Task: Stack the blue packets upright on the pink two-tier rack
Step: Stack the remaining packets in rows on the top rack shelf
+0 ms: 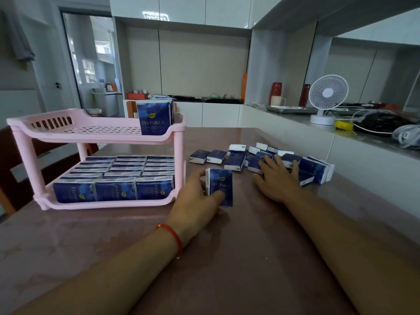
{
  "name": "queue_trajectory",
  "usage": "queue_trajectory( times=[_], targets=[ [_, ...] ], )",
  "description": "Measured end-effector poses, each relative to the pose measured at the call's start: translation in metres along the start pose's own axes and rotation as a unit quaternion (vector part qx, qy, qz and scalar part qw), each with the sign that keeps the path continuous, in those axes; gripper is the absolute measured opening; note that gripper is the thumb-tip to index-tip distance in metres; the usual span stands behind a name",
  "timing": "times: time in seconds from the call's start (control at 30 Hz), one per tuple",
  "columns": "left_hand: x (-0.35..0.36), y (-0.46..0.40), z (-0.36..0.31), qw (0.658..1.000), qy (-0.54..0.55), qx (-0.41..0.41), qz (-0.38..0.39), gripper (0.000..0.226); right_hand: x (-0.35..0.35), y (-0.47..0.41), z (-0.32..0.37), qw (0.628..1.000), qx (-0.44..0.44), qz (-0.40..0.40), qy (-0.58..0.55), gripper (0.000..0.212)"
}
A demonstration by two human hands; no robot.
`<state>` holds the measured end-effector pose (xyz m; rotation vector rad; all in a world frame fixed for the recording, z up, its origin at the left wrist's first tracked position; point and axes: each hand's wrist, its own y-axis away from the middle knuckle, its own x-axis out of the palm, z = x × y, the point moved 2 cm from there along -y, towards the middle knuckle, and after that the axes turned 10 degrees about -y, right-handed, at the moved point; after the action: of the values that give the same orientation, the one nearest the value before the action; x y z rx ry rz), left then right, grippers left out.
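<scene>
The pink two-tier rack [95, 138] stands on the table at the left. Its lower tier is packed with several upright blue packets [116, 188]. A short row of upright packets [155, 118] stands at the right end of the upper tier. My left hand [195, 201] grips one blue packet [221, 185] upright on the table, just right of the rack. My right hand [278, 178] lies with fingers spread on a loose pile of blue packets [313, 169] further right; whether it grips one I cannot see.
The brown table [227, 258] reaches toward me in front of the rack. A white counter on the right carries a white desk fan [327, 98], cables and a yellow object [344, 126]. A chair back [13, 160] stands behind the rack at the left.
</scene>
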<state>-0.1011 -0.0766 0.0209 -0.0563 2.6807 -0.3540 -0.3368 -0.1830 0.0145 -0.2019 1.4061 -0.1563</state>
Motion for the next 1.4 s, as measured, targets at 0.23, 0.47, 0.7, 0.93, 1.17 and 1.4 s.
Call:
queue_trajectory(
  times=[0.23,0.47,0.7,0.93,1.17,1.4],
  targets=[
    [-0.004,0.004,-0.002,1.0,0.015,-0.02,-0.01,0.042,-0.018,0.018,0.015,0.994,-0.043,-0.051,-0.088,0.024],
    [-0.004,0.005,-0.001,0.997,0.059,-0.037,0.018,0.037,-0.031,0.031,0.017,0.989,-0.068,0.005,-0.129,0.032],
    [-0.005,0.006,0.002,0.985,0.147,-0.086,0.022,0.036,-0.053,0.043,0.018,0.936,-0.09,0.027,-0.34,0.061],
    [-0.01,0.015,-0.017,0.939,0.304,-0.111,0.116,0.03,-0.084,0.081,0.069,0.84,-0.291,0.111,-0.444,0.072],
    [-0.01,0.008,0.0,0.988,0.148,-0.026,0.045,0.036,-0.074,0.087,0.081,0.833,-0.304,0.139,-0.441,0.073],
    [-0.027,0.017,0.002,0.989,-0.109,0.069,0.066,0.057,-0.066,0.086,0.084,0.865,-0.268,0.128,-0.404,0.043]
  ],
)
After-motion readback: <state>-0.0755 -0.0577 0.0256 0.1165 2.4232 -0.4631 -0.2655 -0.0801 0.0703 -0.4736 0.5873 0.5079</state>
